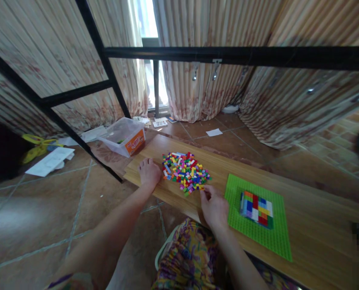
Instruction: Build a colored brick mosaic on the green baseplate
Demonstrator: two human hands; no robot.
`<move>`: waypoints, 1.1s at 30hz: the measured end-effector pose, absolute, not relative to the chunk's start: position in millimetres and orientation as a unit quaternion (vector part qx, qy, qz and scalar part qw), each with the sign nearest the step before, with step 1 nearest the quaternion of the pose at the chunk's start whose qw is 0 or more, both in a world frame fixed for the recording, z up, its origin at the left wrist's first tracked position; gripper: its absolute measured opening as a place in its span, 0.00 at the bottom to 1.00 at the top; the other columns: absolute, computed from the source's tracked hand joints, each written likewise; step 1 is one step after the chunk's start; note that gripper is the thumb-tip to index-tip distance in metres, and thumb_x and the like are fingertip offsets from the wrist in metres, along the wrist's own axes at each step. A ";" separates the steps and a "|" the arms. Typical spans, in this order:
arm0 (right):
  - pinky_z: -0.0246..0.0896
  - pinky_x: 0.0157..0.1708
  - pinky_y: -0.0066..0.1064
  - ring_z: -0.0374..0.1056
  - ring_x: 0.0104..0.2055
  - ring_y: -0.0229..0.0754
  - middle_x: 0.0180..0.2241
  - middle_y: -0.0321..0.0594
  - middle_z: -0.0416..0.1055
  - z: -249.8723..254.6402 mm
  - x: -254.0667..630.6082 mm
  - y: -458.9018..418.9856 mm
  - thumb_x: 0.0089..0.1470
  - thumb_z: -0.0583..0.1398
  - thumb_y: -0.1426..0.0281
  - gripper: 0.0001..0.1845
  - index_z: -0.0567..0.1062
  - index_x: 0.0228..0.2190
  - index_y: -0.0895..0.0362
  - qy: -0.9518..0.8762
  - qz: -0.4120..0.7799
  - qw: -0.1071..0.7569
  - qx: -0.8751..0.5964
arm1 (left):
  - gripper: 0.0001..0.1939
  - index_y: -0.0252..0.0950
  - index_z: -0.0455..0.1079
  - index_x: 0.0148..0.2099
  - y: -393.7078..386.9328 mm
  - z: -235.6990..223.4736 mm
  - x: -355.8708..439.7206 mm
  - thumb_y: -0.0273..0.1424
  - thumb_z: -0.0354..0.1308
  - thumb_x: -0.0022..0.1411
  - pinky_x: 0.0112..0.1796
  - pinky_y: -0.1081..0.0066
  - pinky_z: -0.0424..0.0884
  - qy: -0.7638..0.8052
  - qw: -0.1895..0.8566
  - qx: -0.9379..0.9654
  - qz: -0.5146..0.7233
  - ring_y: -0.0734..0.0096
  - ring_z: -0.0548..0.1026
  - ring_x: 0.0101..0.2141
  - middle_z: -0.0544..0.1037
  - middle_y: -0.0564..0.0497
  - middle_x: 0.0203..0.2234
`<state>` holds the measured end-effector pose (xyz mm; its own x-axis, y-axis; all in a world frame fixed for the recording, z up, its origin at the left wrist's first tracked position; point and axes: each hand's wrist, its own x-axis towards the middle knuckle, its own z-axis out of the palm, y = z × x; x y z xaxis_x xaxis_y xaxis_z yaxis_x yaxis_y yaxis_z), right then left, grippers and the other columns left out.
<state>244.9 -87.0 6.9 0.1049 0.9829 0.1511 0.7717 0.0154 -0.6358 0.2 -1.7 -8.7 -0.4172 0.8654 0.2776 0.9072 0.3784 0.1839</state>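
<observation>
A pile of small coloured bricks lies on a long wooden board. My left hand rests knuckles-up on the board just left of the pile, its fingers curled under. At the pile's near edge my right hand has its fingertips pinched together among the bricks; what they hold is too small to make out. Right of that hand lies a green baseplate with a block of coloured bricks built on it.
A clear plastic box with an orange label stands at the board's far left end. A black metal frame crosses overhead and slants down on the left. Papers and a yellow object lie on the tiled floor. Curtains hang behind.
</observation>
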 end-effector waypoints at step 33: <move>0.66 0.36 0.35 0.70 0.33 0.41 0.33 0.42 0.78 11.9 217.3 -30.4 0.37 0.69 0.60 0.23 0.81 0.37 0.58 -0.461 0.494 0.525 -0.516 | 0.19 0.30 0.69 0.53 -4.4 -9.0 1.4 0.27 0.43 0.64 0.51 0.55 0.62 -0.826 0.047 -0.533 -0.179 0.51 0.67 0.52 0.71 0.37 0.52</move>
